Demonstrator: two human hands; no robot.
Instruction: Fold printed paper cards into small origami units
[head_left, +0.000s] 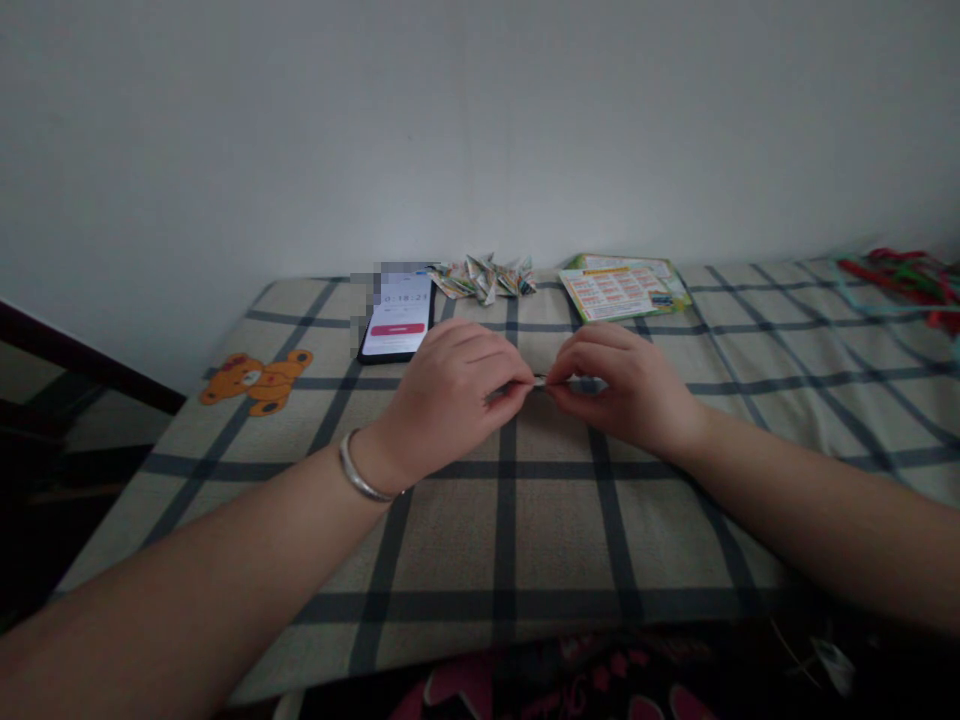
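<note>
Piece [539, 381], small and thin, material unclear: centre of the frame, bridging the fingertips of both hands, mostly hidden by them.

Left hand [466, 388]: centre, left of the piece; thumb and fingers pinched on its end. Silver-coloured bracelet [365, 472] around the wrist.

Right hand [626, 385]: right of centre; thumb and fingers likewise pinched on the opposite end.

Phone [397, 322], dark-edged: above and left of the left hand, lying face up, screen lit, digits over a red bar; top left corner pixelated.

Folded paper pieces [487, 278], multicoloured, pointed: upper centre, in a cluster just beside the phone.

Printed sheets [619, 288], green-bordered, overlapping: upper right of centre, above the right hand.

Bear figure [257, 381], orange, flat: left of the frame, on the cloth.

Tablecloth [450, 550], pale with dark blue checks: across the middle and lower frame, rumpled toward the right.

Tangled bundle [904, 280], red and green, blurred: far right edge.

Wall [480, 130], plain, pale: whole upper frame.

Dark fabric [570, 680], pink-patterned: bottom edge.
</note>
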